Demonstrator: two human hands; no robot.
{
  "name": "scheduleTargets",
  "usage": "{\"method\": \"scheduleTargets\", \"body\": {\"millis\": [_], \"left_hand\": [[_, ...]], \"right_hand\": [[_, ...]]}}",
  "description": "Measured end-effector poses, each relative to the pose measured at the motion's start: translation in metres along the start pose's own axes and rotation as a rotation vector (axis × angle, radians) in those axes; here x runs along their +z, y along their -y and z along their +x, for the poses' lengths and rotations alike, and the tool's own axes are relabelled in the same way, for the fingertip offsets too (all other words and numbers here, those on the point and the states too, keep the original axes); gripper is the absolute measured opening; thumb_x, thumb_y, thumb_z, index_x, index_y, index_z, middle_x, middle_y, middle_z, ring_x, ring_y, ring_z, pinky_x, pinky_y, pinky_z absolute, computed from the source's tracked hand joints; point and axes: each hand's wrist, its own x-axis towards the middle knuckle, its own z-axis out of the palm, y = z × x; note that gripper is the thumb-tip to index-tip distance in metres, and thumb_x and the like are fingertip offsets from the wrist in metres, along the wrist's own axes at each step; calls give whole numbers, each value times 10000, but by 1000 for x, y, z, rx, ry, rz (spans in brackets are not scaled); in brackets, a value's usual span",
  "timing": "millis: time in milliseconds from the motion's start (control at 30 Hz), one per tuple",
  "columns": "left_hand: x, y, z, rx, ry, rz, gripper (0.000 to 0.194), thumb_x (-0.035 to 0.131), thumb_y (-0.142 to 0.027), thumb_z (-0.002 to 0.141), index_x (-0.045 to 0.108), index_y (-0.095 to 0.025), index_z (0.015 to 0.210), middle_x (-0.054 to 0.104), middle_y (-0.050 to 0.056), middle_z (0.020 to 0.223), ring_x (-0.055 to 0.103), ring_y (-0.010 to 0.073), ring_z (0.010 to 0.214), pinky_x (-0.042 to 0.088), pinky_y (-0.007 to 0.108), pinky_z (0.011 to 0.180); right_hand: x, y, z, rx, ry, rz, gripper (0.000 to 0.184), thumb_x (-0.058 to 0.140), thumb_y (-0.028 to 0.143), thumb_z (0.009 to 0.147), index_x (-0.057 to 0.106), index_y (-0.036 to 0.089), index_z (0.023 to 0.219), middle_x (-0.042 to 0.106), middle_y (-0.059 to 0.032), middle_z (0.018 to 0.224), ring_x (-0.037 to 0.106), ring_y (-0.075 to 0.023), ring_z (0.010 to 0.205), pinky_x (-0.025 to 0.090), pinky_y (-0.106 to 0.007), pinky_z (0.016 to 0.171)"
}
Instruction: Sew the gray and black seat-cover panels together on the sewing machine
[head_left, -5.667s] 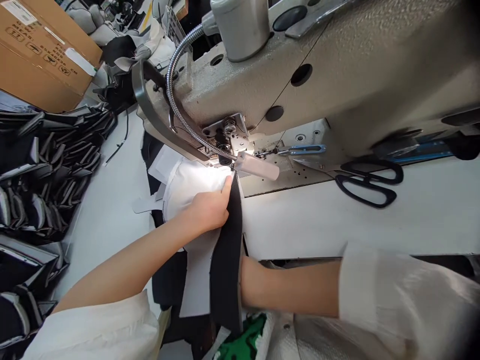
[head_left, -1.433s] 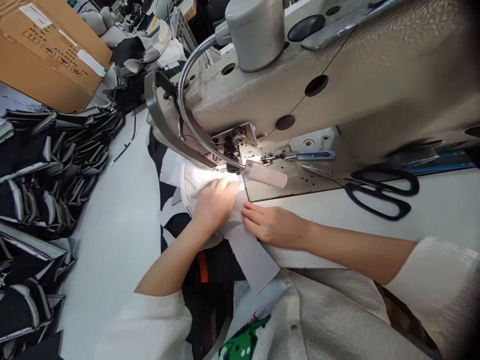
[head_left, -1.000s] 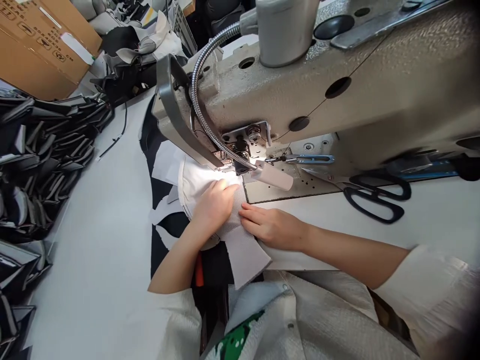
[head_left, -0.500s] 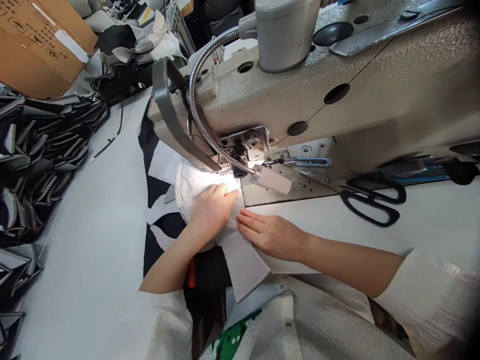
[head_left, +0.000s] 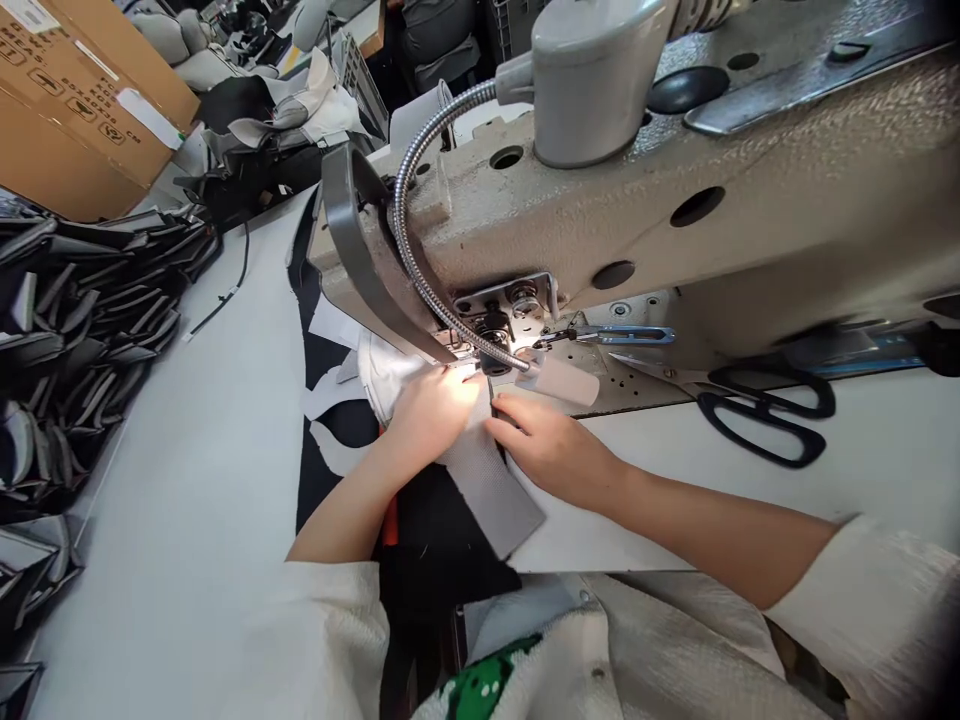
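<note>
My left hand [head_left: 429,412] lies on a white fabric piece [head_left: 379,372] just in front of the needle area of a grey sewing machine [head_left: 637,190]. Its fingers are curled down onto the fabric. My right hand [head_left: 541,442] presses flat, fingers together, on the right edge of a grey mesh strip [head_left: 491,490] that runs from the presser foot toward me. A small lamp on a flexible metal neck [head_left: 411,250] lights the spot between both hands.
Black-handled scissors [head_left: 757,405] lie on the white table [head_left: 187,470] to the right, and blue-handled snips [head_left: 622,335] rest on the machine bed. Stacks of black and grey cut pieces [head_left: 75,330] fill the left side. A cardboard box [head_left: 67,100] stands at the back left.
Both hands have slid forward toward the needle with the fabric. The grey mesh strip now reaches less far toward me. Earlier my right hand was under a black strip; now it lies on top.
</note>
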Motion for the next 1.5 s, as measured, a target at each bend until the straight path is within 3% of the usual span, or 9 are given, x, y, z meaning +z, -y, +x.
{"method": "scheduleTargets", "body": {"millis": [133,367,567,767,900,1000,1100,1300,1500], "left_hand": [[-6,-8,-7,-6,32,2,247,404,-64,852,628,-159,892,628,88,839,606,231,847,477,323,683],[-10,-9,-60,138,13,-17,603,465,-82,752,417,-117,1352,406,120,1434,381,284,1278,349,418,1022],[2,1,-52,125,-34,56,441,423,-170,863,501,-156,1297,522,108,1345,553,266,1026,446,388,775],[-2,3,-46,109,-30,-129,417,418,-223,874,523,-124,1265,586,103,1268,584,242,941,471,380,802],[2,1,-49,9,-67,-318,379,373,-287,916,563,-178,1225,619,76,1213,595,211,981,476,351,873],[6,-1,-52,-69,-97,-445,365,382,-329,926,568,-220,1220,632,49,1180,591,194,1014,475,334,895],[8,-4,-53,-111,-135,-503,350,364,-316,941,585,-221,1195,661,48,1096,602,178,965,482,308,861],[9,-12,-45,94,-69,-339,408,344,-218,899,545,-140,1246,618,100,1217,592,207,895,472,335,791],[15,-4,-26,65,-3,-131,377,432,-281,864,578,-166,1192,603,104,1244,591,234,872,449,351,739]], "right_hand": [[-11,-11,-1,-41,128,51,204,449,198,900,611,162,781,582,-63,801,529,-182,760,423,-305,662],[-16,-14,-8,-300,137,116,242,473,212,896,584,131,1095,576,-110,1203,403,-258,1234,332,-405,971],[-9,-1,-6,-203,155,72,301,489,244,865,553,84,1112,587,-154,1164,472,-269,1117,345,-416,890],[1,11,6,-215,197,82,293,598,368,757,597,121,913,627,-119,971,495,-274,1003,309,-471,956],[-6,15,2,-288,41,-48,132,511,237,862,582,162,943,616,-78,897,522,-210,862,393,-365,772],[-7,23,-8,-424,-120,-76,232,437,131,905,575,230,1063,625,-56,995,542,-183,943,404,-350,829],[1,32,-13,-412,-110,-78,255,430,113,899,602,166,1080,632,-114,1059,563,-219,1017,444,-371,849],[11,37,-11,-329,-66,-87,260,440,113,893,602,90,1096,621,-169,1099,570,-260,1064,471,-411,908],[15,29,-2,-307,18,-77,331,443,57,855,549,52,1168,615,-172,1053,572,-249,1018,409,-442,999]]}}
